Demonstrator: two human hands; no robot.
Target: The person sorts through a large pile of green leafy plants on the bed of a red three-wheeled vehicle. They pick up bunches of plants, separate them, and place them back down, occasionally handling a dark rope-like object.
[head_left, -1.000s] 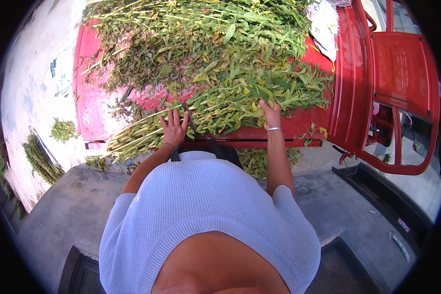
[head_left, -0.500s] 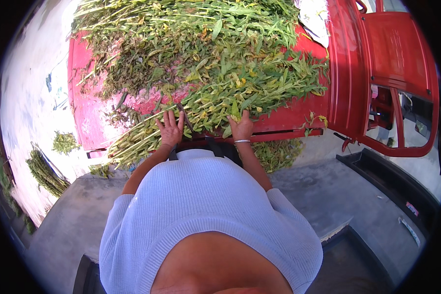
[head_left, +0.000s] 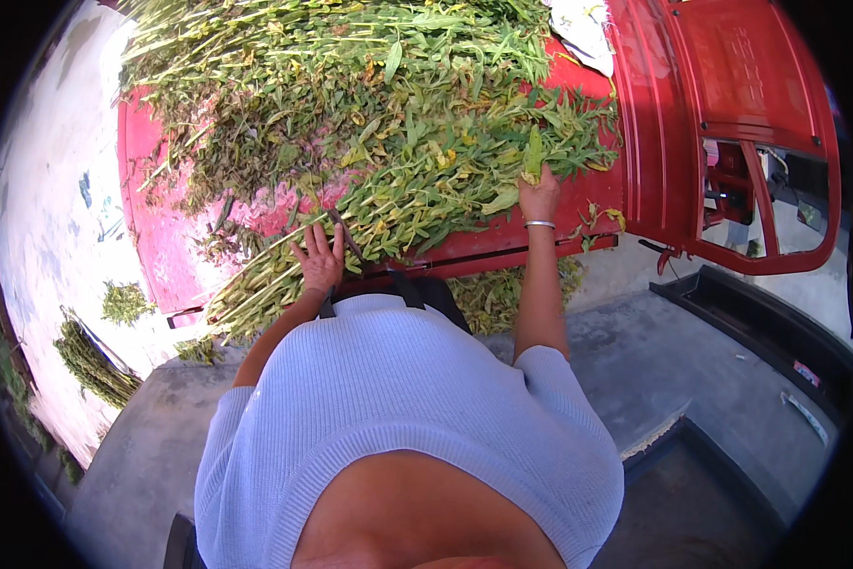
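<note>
Long leafy green stalks point(head_left: 417, 204) lie slantwise along the near side of a red truck bed point(head_left: 166, 266), their cut ends toward the lower left. Fingers spread, my left hand point(head_left: 321, 266) rests against the stalks near those ends. Just right of it lies a thin dark strip point(head_left: 349, 237) whose kind I cannot make out. My right hand point(head_left: 539, 199), with a light band at its wrist, reaches to the leafy end. Its fingers are closed on green leaves point(head_left: 533, 156), one of which stands up above them.
Wilted leaves point(head_left: 246, 142) and another layer of stalks point(head_left: 284, 38) cover the bed farther back. A white cloth or sack point(head_left: 583, 33) lies beside the red cab point(head_left: 759, 85). Bundled stalks point(head_left: 94, 360) lie on the ground at left. A black trough-like frame point(head_left: 749, 322) is at right.
My right hand has moved right and away from me along the stalks, closed on leaves. My left hand stays by the stems, fingers spread. The whole view has shifted slightly.
</note>
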